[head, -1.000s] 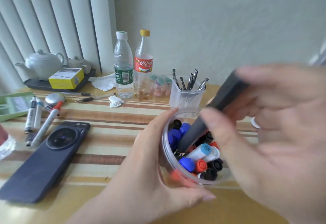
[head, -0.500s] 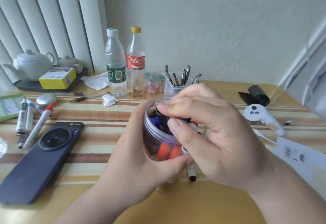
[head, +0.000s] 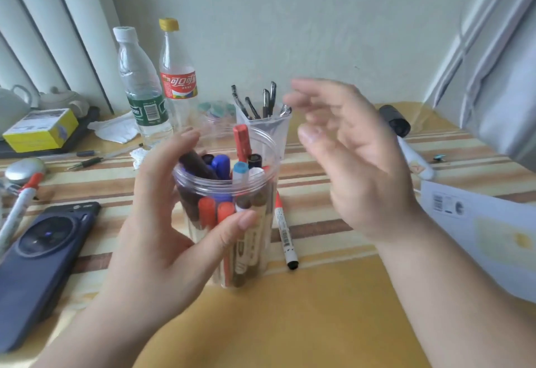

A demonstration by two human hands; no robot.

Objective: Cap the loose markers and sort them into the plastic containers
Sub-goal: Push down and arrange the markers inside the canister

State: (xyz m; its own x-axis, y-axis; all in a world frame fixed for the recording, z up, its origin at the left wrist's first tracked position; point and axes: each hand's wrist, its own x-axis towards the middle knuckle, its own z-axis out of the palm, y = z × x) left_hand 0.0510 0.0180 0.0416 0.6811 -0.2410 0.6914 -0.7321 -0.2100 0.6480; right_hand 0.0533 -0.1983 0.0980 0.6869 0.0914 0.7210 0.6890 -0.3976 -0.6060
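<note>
My left hand [head: 162,231] grips a clear plastic jar [head: 262,251] standing on the table, thumb in front and fingers behind it. Inside stand several capped markers in red, blue, black and white; one red marker [head: 242,142] sticks up above the rim. My right hand [head: 353,158] hovers to the right of the jar, fingers relaxed and holding nothing. A thin white pen [head: 285,234] with a black tip lies on the table just right of the jar. More loose markers [head: 20,208] lie at the far left. A smaller clear cup [head: 271,132] behind the jar holds several black pens.
A dark phone [head: 43,257] lies at the left. Two bottles [head: 145,92] stand at the back beside a yellow box [head: 40,129] and a teapot tray. A white controller [head: 414,161], a black object [head: 394,119] and a white paper [head: 481,237] lie on the right.
My right hand has let a dark marker go into the jar and lifted away to the right, now holding nothing. The jar has gone from tilted to upright in my left hand.
</note>
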